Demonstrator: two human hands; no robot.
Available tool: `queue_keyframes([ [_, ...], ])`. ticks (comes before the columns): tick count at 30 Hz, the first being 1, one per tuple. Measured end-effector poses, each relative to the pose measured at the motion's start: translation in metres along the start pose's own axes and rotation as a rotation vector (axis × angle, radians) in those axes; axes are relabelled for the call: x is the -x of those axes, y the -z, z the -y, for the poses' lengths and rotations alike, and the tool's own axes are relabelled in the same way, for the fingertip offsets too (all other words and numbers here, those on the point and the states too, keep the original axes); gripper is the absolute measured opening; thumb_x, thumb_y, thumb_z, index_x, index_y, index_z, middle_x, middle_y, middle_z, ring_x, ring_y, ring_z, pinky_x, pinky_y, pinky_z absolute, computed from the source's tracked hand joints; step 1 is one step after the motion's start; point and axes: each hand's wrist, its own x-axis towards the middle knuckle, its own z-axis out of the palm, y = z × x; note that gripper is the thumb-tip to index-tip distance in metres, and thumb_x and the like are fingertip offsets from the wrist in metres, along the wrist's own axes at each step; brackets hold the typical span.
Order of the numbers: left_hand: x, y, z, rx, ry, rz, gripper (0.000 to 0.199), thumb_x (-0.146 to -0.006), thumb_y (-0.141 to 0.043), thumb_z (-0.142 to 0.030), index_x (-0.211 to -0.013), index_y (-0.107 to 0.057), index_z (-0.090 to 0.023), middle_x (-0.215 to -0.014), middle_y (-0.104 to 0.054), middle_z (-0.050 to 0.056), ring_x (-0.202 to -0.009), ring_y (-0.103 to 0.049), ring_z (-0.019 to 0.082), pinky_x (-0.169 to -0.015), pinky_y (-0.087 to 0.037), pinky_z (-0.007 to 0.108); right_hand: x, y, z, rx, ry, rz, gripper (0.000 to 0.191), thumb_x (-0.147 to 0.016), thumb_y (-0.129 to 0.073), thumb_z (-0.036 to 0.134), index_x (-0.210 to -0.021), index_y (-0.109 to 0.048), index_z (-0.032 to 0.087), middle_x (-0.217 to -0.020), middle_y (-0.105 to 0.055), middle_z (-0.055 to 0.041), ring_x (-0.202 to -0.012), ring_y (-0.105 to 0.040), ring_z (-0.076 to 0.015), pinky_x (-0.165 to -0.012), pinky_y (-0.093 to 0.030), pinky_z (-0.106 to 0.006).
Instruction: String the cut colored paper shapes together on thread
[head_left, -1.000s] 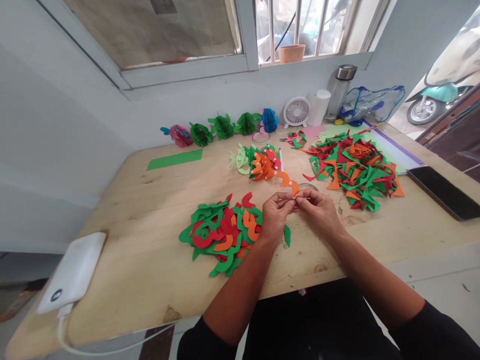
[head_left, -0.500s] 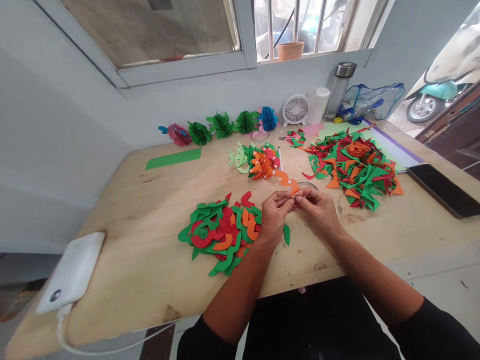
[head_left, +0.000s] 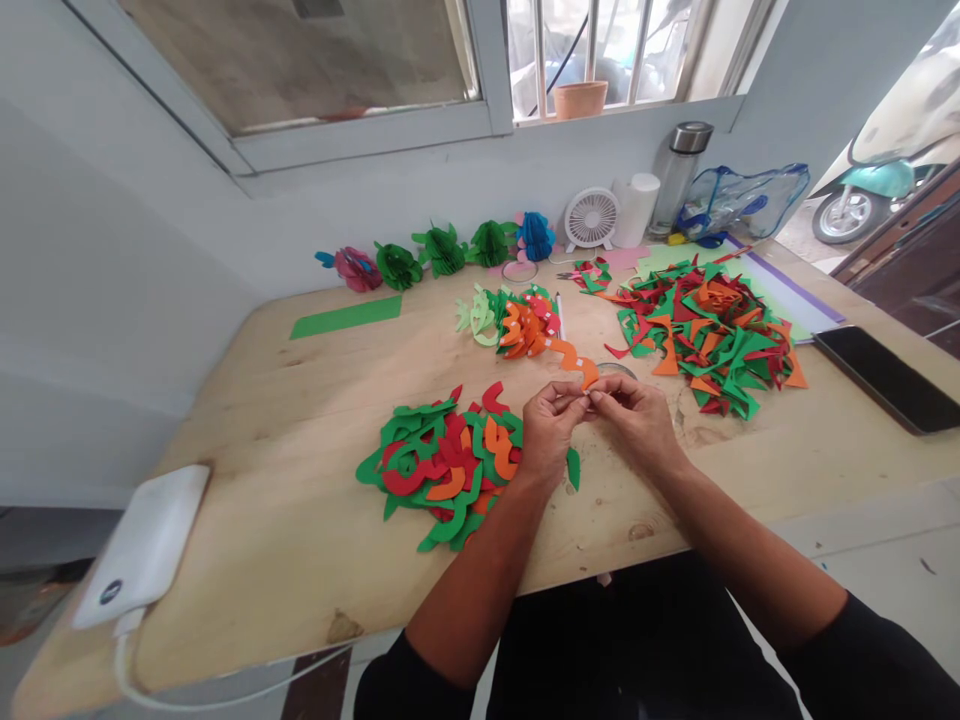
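Observation:
My left hand (head_left: 553, 425) pinches the near end of a wavy orange paper piece (head_left: 576, 362). From the other side my right hand (head_left: 634, 415) meets it fingertip to fingertip at that same end, also closed in a pinch. A tiny whitish bit shows between the fingertips, too small to name. Small white squares dot the orange paper. Its far end reaches a cluster of orange, red and green paper pieces (head_left: 529, 325). Left of my hands lies a heap of curved green, red and orange paper cutouts (head_left: 442, 465), partly hidden by my left forearm.
A pile of paper scraps (head_left: 709, 335) lies at right, with a phone (head_left: 889, 378) beyond it. Folded paper figures (head_left: 442, 250), a small fan (head_left: 592, 219) and a bottle (head_left: 679, 180) stand along the wall. A white power bank (head_left: 146, 545) and a green strip (head_left: 346, 317) lie left.
Hardly anything differs. Both hands stay pinched together at the end of the orange paper piece, with only a slight shift of the fingers and the view.

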Motion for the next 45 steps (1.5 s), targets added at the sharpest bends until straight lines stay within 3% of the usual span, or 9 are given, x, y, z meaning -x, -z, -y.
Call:
queue_keyframes([
  [21,-0.001,-0.001,0.000,-0.018,-0.058,-0.037,0.027,-0.062,-0.076,-0.032,-0.074,-0.059,-0.014,-0.071,-0.070,0.003,-0.062,-0.067,0.013,-0.064,-0.055,0.026,0.001,0.000,-0.003,0.059,0.060,-0.013,0.013,-0.075,-0.062,0.031,-0.076,-0.067,0.019,-0.077,-0.066,-0.0032,-0.069,-0.060,-0.0158,-0.066,-0.049,-0.030],
  [27,-0.002,-0.002,-0.002,-0.077,-0.082,-0.087,0.023,-0.063,-0.073,-0.029,-0.072,-0.059,-0.014,-0.066,-0.069,0.002,-0.059,-0.066,0.012,-0.062,-0.054,0.025,0.005,-0.003,0.000,0.233,0.186,-0.040,0.014,-0.080,-0.054,0.027,-0.080,-0.066,0.020,-0.084,-0.067,-0.0057,-0.078,-0.062,-0.0183,-0.065,-0.048,-0.029],
  [36,-0.001,-0.002,-0.006,-0.088,-0.097,-0.127,0.019,-0.063,-0.070,-0.026,-0.072,-0.058,-0.013,-0.062,-0.067,0.001,-0.057,-0.066,0.013,-0.058,-0.053,0.024,0.008,-0.005,-0.003,0.496,0.516,-0.035,0.017,-0.082,-0.050,0.016,-0.091,-0.063,0.022,-0.092,-0.068,-0.0067,-0.090,-0.060,-0.0223,-0.081,-0.046,-0.039],
  [45,-0.001,-0.003,-0.007,-0.101,-0.103,-0.124,0.020,-0.063,-0.070,-0.027,-0.072,-0.059,-0.013,-0.062,-0.067,0.002,-0.056,-0.066,0.014,-0.060,-0.055,0.026,0.011,-0.006,-0.003,0.491,0.495,-0.065,0.019,-0.083,-0.049,0.016,-0.096,-0.062,0.022,-0.090,-0.068,-0.0067,-0.085,-0.060,-0.0218,-0.074,-0.048,-0.036],
])
